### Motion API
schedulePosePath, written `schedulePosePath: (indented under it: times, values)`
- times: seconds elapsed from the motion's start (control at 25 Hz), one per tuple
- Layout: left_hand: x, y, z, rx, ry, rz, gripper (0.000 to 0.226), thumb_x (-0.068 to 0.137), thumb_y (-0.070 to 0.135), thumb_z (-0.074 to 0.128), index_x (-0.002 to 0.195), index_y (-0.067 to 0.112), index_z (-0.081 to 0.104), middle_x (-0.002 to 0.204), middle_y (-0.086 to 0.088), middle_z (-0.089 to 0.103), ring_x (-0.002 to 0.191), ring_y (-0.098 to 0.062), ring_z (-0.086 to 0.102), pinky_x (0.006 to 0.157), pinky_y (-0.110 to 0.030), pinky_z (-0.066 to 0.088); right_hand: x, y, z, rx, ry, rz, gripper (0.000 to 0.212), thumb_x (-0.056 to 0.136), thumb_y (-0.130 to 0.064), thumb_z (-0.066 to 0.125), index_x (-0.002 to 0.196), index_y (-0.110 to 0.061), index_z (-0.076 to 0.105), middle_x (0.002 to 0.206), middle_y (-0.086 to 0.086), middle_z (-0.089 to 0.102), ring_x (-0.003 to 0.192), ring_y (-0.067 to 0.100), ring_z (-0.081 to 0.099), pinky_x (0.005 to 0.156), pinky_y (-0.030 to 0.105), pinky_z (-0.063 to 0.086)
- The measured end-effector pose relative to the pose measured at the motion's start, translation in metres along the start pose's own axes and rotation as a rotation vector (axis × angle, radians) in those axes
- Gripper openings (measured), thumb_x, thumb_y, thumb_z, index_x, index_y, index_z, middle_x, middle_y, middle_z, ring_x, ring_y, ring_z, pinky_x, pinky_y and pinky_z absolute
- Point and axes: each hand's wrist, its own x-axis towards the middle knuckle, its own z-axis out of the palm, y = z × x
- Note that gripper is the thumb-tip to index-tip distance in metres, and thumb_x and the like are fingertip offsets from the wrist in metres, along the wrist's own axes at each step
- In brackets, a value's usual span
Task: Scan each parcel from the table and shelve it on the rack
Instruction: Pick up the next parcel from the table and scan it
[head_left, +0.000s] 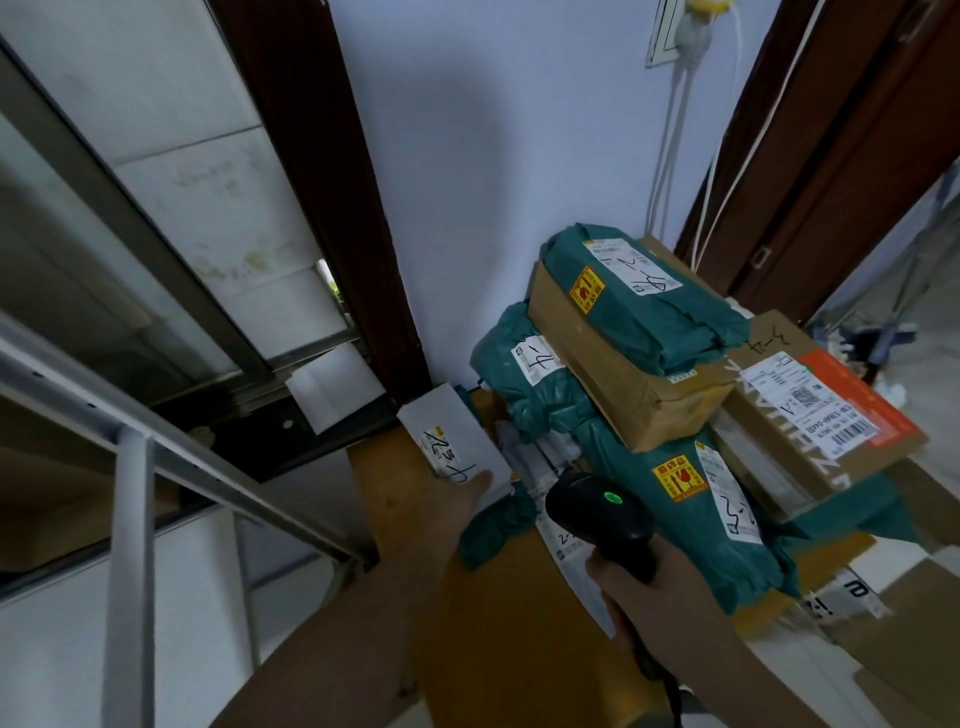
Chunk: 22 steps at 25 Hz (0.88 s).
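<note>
My left hand (447, 504) holds a small white box (451, 439) with black handwriting on its label, thumb on top of its near end. My right hand (644, 587) grips the handle of a black barcode scanner (597, 512) whose green light is on; its head points toward the white box. Right of them a pile of parcels rests on the table: green mailer bags (654, 306), a brown carton (623, 384) and a flat brown box with an orange stripe (810, 395).
A white metal rack (130, 493) stands at lower left with a brown carton on its shelf. The table's wooden top (498, 613) shows between my arms. A dark door frame (332, 208) and white wall lie behind; cables hang at upper right.
</note>
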Motion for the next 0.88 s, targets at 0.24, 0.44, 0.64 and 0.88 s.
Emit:
schedulePosePath:
  times: [0.24,0.44,0.64,0.88]
  values:
    - [0.010,-0.002,0.012,-0.216,-0.049,-0.087,0.092,0.077,0.049,0.089,0.150,0.007,0.051,0.146,-0.012,0.058,0.134,-0.038,0.054,0.113,-0.049,0.047,0.001,0.012,-0.001,0.006,0.041,0.046,0.020,0.090,-0.020,0.068,0.075,-0.012,0.059,0.052,0.011,0.049,0.046,0.020,0.045,0.056,0.036,0.043]
    - [0.038,-0.014,0.027,-0.323,-0.045,-0.241,0.137,0.041,0.062,0.092,0.156,0.010,0.038,0.146,-0.011,0.053,0.126,-0.033,0.056,0.108,-0.046,0.051,-0.001,0.025,0.000,0.000,0.094,0.074,0.023,0.086,-0.022,0.071,0.068,-0.015,0.059,0.049,0.005,0.052,0.045,0.020,0.047,0.057,0.036,0.041]
    - [0.008,-0.011,0.029,-0.426,-0.065,-0.322,0.084,0.075,0.041,0.091,0.142,0.008,0.054,0.109,-0.008,0.061,0.089,-0.026,0.062,0.070,-0.033,0.054,-0.003,0.029,0.004,0.034,0.089,0.082,0.021,0.087,-0.016,0.070,0.071,-0.013,0.058,0.051,0.007,0.050,0.043,0.019,0.045,0.055,0.033,0.041]
    - [-0.011,-0.027,0.032,-0.516,-0.080,-0.319,0.058,0.080,0.040,0.089,0.122,0.006,0.066,0.111,-0.010,0.068,0.070,-0.020,0.060,0.044,-0.023,0.050,-0.013,0.028,0.004,0.068,0.117,0.079,0.018,0.090,-0.013,0.068,0.074,-0.011,0.058,0.055,0.013,0.051,0.040,0.019,0.046,0.047,0.030,0.044]
